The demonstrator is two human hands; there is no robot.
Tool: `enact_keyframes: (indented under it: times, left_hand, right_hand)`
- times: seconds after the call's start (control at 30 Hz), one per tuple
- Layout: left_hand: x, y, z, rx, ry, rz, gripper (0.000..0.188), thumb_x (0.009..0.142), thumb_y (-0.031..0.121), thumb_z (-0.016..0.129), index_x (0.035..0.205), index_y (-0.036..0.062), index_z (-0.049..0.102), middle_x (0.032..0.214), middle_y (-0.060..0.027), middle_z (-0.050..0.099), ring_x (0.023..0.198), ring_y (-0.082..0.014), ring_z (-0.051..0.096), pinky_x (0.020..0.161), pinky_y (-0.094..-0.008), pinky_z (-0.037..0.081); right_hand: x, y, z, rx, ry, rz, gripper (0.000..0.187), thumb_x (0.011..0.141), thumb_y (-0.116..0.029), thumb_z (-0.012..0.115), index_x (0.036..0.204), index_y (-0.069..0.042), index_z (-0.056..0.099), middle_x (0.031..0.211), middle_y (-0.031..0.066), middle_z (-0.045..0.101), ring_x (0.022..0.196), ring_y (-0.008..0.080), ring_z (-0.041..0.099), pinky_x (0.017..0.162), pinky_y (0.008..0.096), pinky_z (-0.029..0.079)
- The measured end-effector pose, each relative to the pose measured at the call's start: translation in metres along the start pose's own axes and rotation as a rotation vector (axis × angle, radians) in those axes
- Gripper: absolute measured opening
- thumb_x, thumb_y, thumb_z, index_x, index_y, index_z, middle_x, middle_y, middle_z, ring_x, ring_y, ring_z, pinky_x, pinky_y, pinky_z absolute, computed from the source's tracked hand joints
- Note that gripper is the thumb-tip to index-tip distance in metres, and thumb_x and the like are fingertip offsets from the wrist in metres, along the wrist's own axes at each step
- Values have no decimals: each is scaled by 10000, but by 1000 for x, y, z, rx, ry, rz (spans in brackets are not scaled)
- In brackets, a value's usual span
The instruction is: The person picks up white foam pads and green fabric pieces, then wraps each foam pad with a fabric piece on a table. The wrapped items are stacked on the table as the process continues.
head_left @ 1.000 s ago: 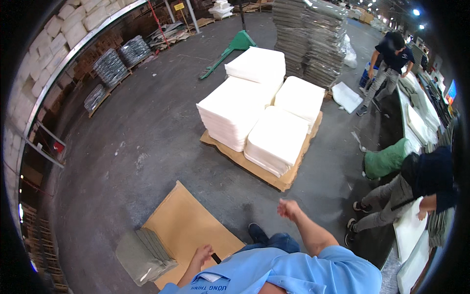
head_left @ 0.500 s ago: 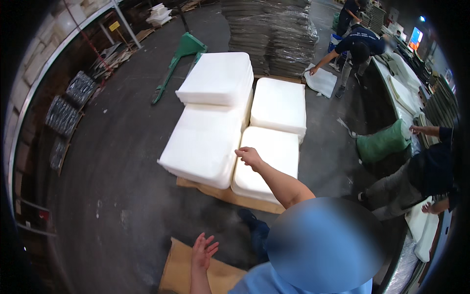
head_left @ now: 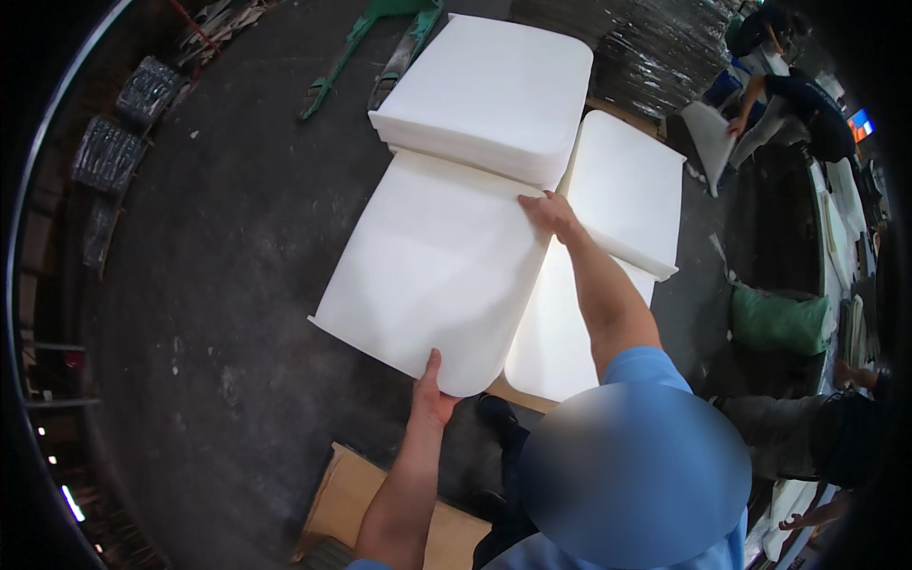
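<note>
A green pallet jack stands ahead, wrapped bundles left, a green sack right.

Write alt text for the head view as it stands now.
A person's left hand grips the near edge of a square-looking white stack, and the right hand its far right corner. Other white stacks stand beside it. Beyond are a green pallet jack and, at right, co-workers.

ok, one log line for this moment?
left hand: touching near edge of near-left white stack | right hand: touching its far-right corner | grip closure: unclear, fingers mostly hidden
</note>
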State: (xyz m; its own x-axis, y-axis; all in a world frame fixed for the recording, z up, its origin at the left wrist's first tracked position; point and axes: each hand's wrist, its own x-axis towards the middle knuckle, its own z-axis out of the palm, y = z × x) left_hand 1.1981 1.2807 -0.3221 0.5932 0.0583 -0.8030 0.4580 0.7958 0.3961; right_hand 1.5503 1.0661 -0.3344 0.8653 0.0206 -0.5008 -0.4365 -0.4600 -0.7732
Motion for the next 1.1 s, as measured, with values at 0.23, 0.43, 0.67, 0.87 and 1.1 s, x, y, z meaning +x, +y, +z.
enact_keyframes:
  times: [0.23, 0.43, 0.67, 0.87, 1.1]
  left_hand:
    - [-2, -1, 3, -49, -79, 72, 589, 1039, 426, 571, 1504, 91, 437, 1477, -112, 537, 1338, -312, 535, 1095, -521, 452]
    - [-67, 16, -11, -48, -272, 169, 614, 1073, 475, 440, 1522, 58, 400, 1522, -133, 494, 1387, -332, 488, 1157, -535, 395]
    - [-225, 2, -103, 32, -323, 107, 609, 1047, 376, 505, 1522, 16, 384, 1526, -178, 473, 1364, -391, 487, 1132, -578, 405]
    - [-357, 0, -113, 1148, -514, 196, 726, 988, 470, 583, 1533, 59, 337, 1473, -187, 514, 1292, -327, 528, 1094, -453, 445]
    - [-331, -121, -53, 1207, -799, -570, 814, 941, 490, 622, 1589, 172, 246, 1536, -187, 451, 1412, -360, 430, 1172, -535, 359]
  right_hand:
    - [-28, 3, -15, -176, 131, -203, 802, 833, -397, 774, 1429, 69, 508, 1333, 232, 636, 1213, 325, 624, 1056, 402, 476]
    - [-145, -77, -40, -14, 328, -495, 551, 797, -307, 792, 1224, -9, 612, 942, 169, 747, 838, 265, 725, 756, 388, 582]
    - [-382, 42, -61, 371, 383, -218, 669, 738, -336, 857, 1239, 3, 572, 1128, 188, 681, 1073, 302, 660, 943, 393, 525]
    - [-637, 223, -16, 869, 654, 285, 539, 752, -199, 875, 1168, 4, 598, 1101, 157, 666, 995, 249, 659, 878, 398, 541]
    - [-855, 370, -10, 1236, 1348, 565, 536, 708, -69, 874, 1136, -19, 555, 1056, 153, 651, 948, 271, 664, 816, 429, 565]
